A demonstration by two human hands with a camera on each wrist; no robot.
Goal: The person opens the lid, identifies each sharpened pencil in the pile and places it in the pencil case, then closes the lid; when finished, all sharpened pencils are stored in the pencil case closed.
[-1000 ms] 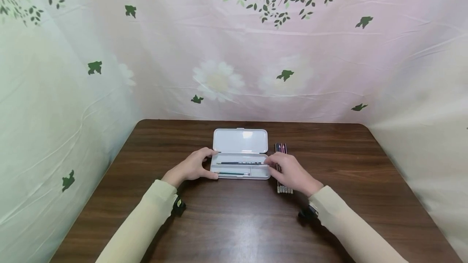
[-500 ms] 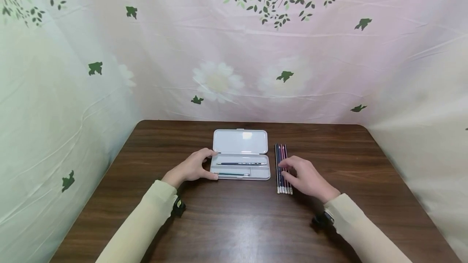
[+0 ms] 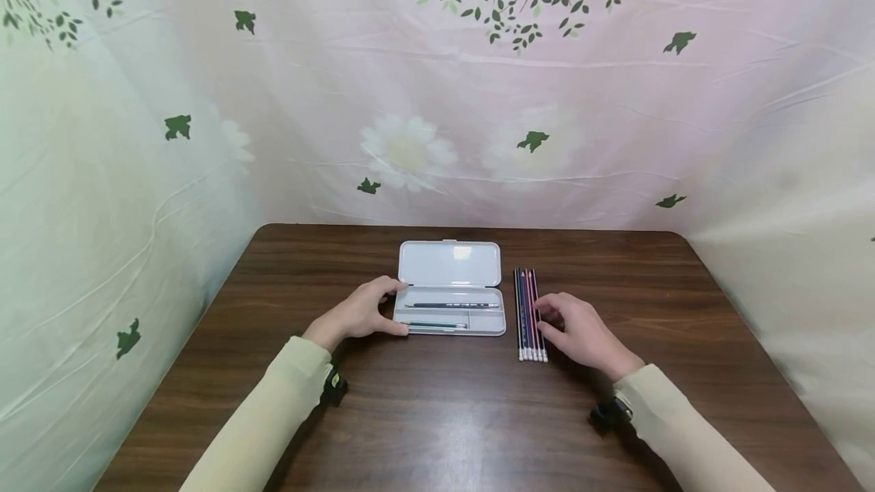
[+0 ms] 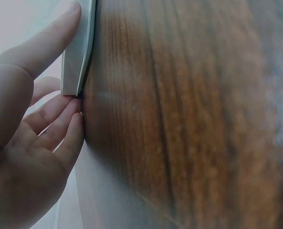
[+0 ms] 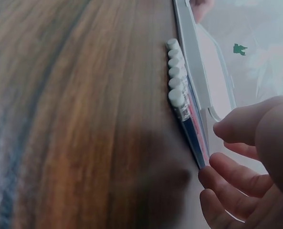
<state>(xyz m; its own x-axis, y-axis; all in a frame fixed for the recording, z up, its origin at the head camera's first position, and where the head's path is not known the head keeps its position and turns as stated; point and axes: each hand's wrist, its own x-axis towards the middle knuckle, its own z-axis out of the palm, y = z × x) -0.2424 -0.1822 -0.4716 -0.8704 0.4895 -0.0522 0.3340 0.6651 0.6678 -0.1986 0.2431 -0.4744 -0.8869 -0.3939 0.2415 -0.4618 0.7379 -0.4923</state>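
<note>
A white pencil case [image 3: 449,264] lies with its lid raised at the middle of the table. One dark pencil [image 3: 451,306] is in its back compartment, and a teal one [image 3: 435,325] lies in the front compartment. My left hand [image 3: 358,313] holds the case's left end, thumb along the front side, fingers at the end and back. To the right of the case, several pencils [image 3: 527,317] lie side by side, white erasers towards me. Beside the rightmost pencil is my right hand [image 3: 581,332], fingers loosely bent, thumb and fingers apart; whether a fingertip touches it I cannot tell.
The brown wooden table [image 3: 424,408] reaches to a printed cloth [image 3: 451,97] hanging behind and at both sides. A small square compartment [image 3: 486,320] is at the case's front right.
My right hand has moved right, from the case's right end, across the pencils, to the row's right side. A dark pencil under its fingers earlier now lies free in the case. The left hand stays put.
</note>
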